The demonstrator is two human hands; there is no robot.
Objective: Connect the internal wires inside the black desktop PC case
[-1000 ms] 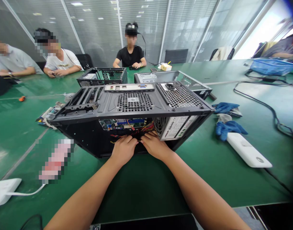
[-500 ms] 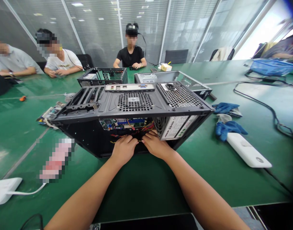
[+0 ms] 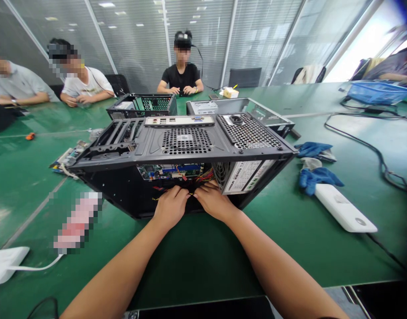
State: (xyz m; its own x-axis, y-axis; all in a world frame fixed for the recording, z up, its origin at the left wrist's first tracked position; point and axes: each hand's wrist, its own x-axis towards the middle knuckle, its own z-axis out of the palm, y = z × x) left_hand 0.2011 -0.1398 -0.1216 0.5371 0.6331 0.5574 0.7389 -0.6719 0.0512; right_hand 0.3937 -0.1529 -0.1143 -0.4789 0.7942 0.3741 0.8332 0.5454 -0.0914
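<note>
A black computer case point(image 3: 150, 146) lies in front of me with its side open towards me. My left hand point(image 3: 172, 204) and my right hand point(image 3: 212, 199) meet at the lower part of the opening, fingers bent and pinched. A thin yellow-and-black cable point(image 3: 191, 194) runs between their fingertips. Behind the hands are a motherboard point(image 3: 153, 172) and a bundle of red and yellow wires point(image 3: 206, 176). The power supply point(image 3: 245, 177), with a white label, sits just right of my right hand. The fingertips are partly hidden in the dark interior.
Two more open cases, one black point(image 3: 142, 105) and one silver point(image 3: 230, 106), stand behind. On the right lie blue gloves point(image 3: 319, 177) and a white power bank point(image 3: 345, 208); on the left, a circuit board point(image 3: 68, 159). Several people sit around the green table point(image 3: 197, 261).
Both hands have shifted very slightly left, still pinched close together on the cable. The case has stayed in place.
</note>
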